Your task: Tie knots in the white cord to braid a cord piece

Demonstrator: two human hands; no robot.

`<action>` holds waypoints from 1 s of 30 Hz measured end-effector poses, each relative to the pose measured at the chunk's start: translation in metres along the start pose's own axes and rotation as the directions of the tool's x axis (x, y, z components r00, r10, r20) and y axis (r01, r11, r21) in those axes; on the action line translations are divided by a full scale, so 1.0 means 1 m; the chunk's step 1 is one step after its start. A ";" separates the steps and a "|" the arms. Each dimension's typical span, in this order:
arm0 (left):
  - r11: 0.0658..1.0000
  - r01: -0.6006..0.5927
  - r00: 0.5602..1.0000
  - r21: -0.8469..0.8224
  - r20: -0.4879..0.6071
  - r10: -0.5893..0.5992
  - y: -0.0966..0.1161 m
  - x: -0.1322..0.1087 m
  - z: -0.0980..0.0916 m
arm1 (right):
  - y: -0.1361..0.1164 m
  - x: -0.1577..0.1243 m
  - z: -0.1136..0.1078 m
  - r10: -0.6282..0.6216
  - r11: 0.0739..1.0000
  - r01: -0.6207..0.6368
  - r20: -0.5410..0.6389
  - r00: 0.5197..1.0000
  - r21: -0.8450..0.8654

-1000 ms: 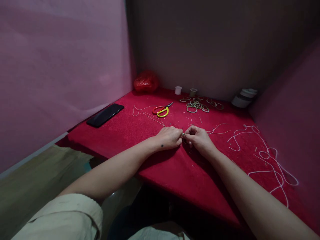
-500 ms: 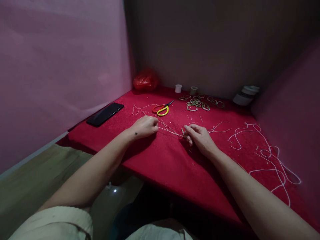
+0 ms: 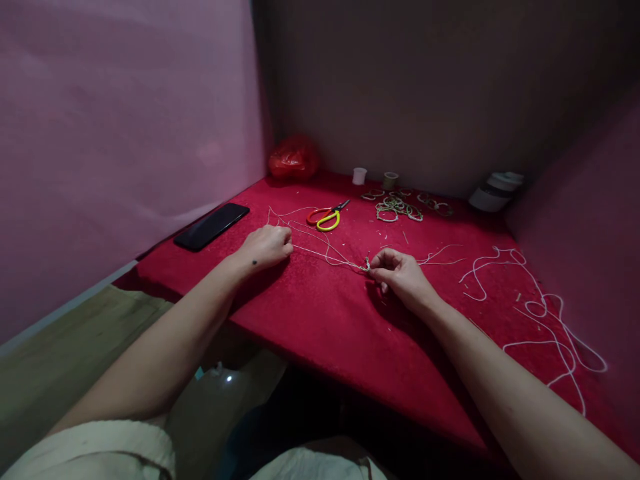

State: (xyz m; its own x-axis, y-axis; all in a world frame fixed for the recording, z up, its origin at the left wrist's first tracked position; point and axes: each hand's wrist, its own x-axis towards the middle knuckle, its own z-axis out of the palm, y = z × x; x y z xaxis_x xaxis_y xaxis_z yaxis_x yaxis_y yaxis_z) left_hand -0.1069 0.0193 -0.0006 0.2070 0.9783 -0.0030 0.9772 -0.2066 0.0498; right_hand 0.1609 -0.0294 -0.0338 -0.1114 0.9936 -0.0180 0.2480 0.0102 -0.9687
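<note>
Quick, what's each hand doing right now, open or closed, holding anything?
Left hand: closed, gripping the cord strands.
Right hand: closed, pinching the same cord at its knotted end.

The worktop [image 3: 350,320] is plain deep red cloth. A pale cream thread [image 3: 320,252] crosses its middle, and looping white cord [image 3: 545,313] lies at the right. The scissors [image 3: 325,217] farther off have one orange and one yellow handle. At the left, the phone [image 3: 212,226] is glossy black. The far bag [image 3: 294,159] is red.
</note>
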 end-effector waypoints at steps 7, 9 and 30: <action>0.999 0.033 0.999 0.033 -0.002 -0.033 -0.003 0.006 0.003 | 0.000 -0.001 0.001 -0.023 1.000 0.024 0.040 0.999 -0.013; 0.999 0.041 0.999 0.034 0.014 -0.041 -0.001 0.007 0.002 | 0.000 -0.003 0.000 -0.025 1.000 0.026 0.062 0.998 -0.014; 0.971 -0.223 0.963 0.090 0.177 0.205 0.002 -0.039 -0.035 | -0.012 -0.017 -0.001 -0.508 0.746 0.505 0.118 0.853 -0.434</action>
State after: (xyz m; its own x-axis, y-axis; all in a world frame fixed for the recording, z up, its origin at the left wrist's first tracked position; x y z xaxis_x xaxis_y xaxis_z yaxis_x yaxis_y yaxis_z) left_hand -0.1143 -0.0189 0.0344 0.4083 0.8971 -0.1689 0.9065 -0.4203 -0.0407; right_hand 0.1607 -0.0460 -0.0215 -0.3349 0.8291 0.4477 0.5466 0.5580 -0.6244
